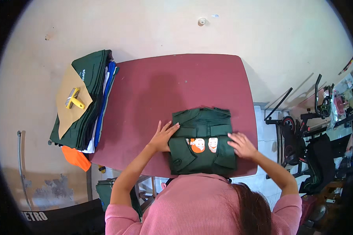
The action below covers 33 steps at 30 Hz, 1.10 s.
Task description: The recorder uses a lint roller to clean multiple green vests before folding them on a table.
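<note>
In front of me lies a folded dark green garment (200, 160), with orange-and-white cartoon faces printed on its upper layer. A fold line crosses its middle, and the layer beyond it shows two flat bands of cloth. My left hand (163, 137) rests on the garment's left edge near that fold, its fingers spread and stretched out. On the opposite edge, my right hand (243, 145) lies with its fingers apart, fingertips touching the cloth. Both hands appear to lie on the fabric rather than grip it; the garment's underside is hidden.
The garment is on a maroon table (208, 82) against a wall. At the left stands a tall stack of folded garments (92, 66), topped by brown card (66, 113) and a yellow-handled tool (74, 98). An orange cloth (75, 158) hangs below. Exercise equipment (298, 137) stands right.
</note>
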### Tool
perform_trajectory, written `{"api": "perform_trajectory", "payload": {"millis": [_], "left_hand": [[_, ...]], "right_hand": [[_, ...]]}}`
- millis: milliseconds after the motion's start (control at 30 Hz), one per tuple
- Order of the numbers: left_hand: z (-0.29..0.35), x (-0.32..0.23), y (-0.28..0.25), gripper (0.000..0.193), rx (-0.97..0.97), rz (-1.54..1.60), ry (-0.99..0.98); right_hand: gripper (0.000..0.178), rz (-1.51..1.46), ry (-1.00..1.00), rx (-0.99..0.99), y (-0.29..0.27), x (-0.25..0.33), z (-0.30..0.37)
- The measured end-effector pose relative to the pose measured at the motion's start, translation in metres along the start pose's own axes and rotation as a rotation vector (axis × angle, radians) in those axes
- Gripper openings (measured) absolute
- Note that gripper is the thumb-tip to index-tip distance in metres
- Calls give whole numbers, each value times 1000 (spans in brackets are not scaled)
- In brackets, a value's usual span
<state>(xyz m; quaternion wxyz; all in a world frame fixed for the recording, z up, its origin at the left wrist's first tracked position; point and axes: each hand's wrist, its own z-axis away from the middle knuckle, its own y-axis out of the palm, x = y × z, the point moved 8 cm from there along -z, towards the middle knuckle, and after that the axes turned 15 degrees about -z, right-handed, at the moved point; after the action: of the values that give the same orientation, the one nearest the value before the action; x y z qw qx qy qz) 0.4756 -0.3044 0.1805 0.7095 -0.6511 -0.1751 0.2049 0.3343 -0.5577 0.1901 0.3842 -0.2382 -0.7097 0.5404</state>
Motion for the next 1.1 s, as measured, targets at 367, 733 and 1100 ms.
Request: {"api": "perform_trajectory", "payload": {"millis": [367, 733, 1100], "left_hand": [[7, -15, -22, 92, -206, -35, 28], [34, -42, -34, 41, -199, 829, -11], [-50, 30, -20, 33, -41, 1817, -582]], "right_hand": [[65, -472, 274, -145, -29, 26, -1], [28, -892, 323, -417, -88, 24, -38], [39, -1691, 634, -401, -52, -92, -79]]}}
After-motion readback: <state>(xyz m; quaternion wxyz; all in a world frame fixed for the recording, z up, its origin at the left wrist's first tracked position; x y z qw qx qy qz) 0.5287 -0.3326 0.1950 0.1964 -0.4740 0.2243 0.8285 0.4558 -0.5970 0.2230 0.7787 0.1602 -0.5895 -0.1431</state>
